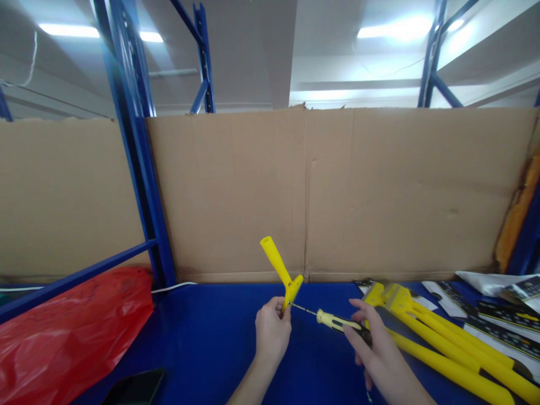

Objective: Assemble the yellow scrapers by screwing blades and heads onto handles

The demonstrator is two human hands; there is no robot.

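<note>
My left hand (273,326) is closed around the lower end of a yellow scraper head (279,264), whose hollow tube socket points up and to the left. A screwdriver (337,322) with a cream and black handle lies nearly level to its right. The shaft's tip meets the scraper head just above my left fingertips; the screw itself is too small to make out. My right hand (375,346) grips the handle's rear end loosely, thumb against it and the forefinger lifted off. Part of the handle is hidden by the fingers.
Several long yellow scrapers (439,332) lie beside my right hand, with black and white packages (502,329) beyond. A red plastic bag (84,332) and a dark phone (135,388) are at left on the blue table (202,337). Cardboard (236,191) walls the back, beside a blue rack post (143,169).
</note>
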